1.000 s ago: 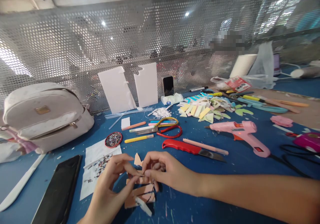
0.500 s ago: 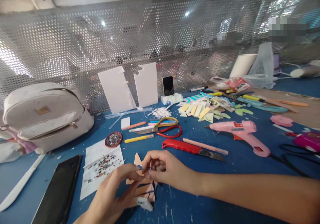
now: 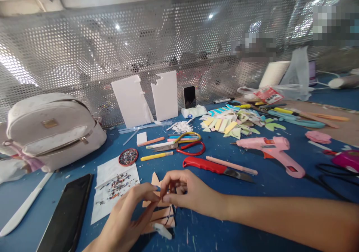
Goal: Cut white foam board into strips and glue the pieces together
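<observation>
As they meet in front of the red-handled knife, to its left, the person's left hand and right hand have fingertips pinched on what looks like a small peach piece, mostly hidden by fingers. Peach strips lie beneath them; a pink glue gun lies to the knife's right.

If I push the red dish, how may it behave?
The red dish is low and wide, so it would probably slide rather than tip. Its loose-looking bits may spill if it tilts. The white paper, which it overlaps, might shift with it.
</observation>
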`<state>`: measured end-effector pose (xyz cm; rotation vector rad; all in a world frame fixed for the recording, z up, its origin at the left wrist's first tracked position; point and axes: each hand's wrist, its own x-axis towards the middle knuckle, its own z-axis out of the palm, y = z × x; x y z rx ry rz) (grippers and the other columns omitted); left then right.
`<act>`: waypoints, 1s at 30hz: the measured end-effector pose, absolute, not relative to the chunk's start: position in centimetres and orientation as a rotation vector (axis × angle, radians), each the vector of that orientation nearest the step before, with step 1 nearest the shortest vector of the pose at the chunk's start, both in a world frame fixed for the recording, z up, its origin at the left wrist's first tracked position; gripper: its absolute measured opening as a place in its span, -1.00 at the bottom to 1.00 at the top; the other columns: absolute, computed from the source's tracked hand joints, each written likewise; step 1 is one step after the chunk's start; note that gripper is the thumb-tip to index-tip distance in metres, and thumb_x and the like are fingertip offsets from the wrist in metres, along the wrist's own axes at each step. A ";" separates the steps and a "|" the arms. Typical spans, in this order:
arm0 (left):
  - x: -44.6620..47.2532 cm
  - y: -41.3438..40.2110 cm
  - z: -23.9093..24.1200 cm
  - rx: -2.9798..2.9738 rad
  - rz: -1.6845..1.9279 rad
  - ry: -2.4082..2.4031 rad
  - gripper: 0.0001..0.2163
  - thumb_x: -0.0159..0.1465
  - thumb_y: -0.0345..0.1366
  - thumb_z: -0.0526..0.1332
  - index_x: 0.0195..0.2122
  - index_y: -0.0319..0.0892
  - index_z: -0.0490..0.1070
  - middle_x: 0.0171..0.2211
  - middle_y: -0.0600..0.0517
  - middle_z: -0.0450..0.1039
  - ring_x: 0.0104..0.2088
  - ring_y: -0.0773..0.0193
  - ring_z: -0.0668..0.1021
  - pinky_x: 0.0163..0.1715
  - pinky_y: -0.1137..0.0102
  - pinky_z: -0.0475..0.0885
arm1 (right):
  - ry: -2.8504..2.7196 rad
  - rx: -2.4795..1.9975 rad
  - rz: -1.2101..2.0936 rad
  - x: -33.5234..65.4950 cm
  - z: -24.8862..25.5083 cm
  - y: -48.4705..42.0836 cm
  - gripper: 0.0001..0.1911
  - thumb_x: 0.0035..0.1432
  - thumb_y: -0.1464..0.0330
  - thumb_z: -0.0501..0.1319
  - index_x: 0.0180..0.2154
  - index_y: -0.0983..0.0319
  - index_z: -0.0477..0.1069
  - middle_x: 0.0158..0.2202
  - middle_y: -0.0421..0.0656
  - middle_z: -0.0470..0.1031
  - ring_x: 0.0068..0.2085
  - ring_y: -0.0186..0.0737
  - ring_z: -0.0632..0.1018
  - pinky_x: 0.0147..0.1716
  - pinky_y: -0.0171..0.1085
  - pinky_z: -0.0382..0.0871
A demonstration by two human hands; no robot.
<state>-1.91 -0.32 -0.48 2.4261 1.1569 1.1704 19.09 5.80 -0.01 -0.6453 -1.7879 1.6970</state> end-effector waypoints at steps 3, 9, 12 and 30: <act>-1.9 -0.3 -0.5 2.401 1.172 1.159 -0.67 0.28 -0.56 0.12 -0.02 -0.03 0.26 -0.26 0.08 0.56 -0.26 0.37 0.65 -0.25 0.57 0.54 | -1.802 -0.640 1.698 19.1 0.2 5.8 -0.82 0.05 0.35 0.40 -0.30 0.27 0.50 -0.35 -0.24 0.50 -0.52 -0.49 0.24 -0.53 -0.43 0.09; -1.2 -0.8 -0.3 2.125 1.209 1.279 -0.65 0.30 -0.49 0.14 0.04 0.04 0.21 -0.34 0.17 0.54 -0.31 0.41 0.63 -0.21 0.57 0.50 | -1.789 -0.665 1.680 19.0 0.3 5.6 -0.84 0.04 0.37 0.41 -0.32 0.25 0.49 -0.43 -0.29 0.45 -0.55 -0.49 0.20 -0.54 -0.42 0.07; -0.6 -1.0 0.0 1.961 1.242 1.296 -0.69 0.30 -0.45 0.15 0.00 0.06 0.23 -0.38 0.21 0.53 -0.32 0.42 0.62 -0.18 0.56 0.49 | -1.795 -0.667 1.685 19.0 0.1 5.6 -0.86 0.07 0.36 0.39 -0.32 0.25 0.50 -0.44 -0.29 0.44 -0.55 -0.49 0.20 -0.55 -0.42 0.08; -0.2 -1.0 0.1 1.709 1.145 1.264 -0.76 0.30 -0.37 0.17 -0.03 -0.04 0.23 -0.42 0.15 0.50 -0.32 0.33 0.61 -0.23 0.43 0.47 | -1.841 -0.759 1.563 18.9 0.1 5.2 -0.87 0.04 0.44 0.38 -0.35 0.25 0.45 -0.49 -0.31 0.39 -0.53 -0.48 0.27 -0.59 -0.45 0.07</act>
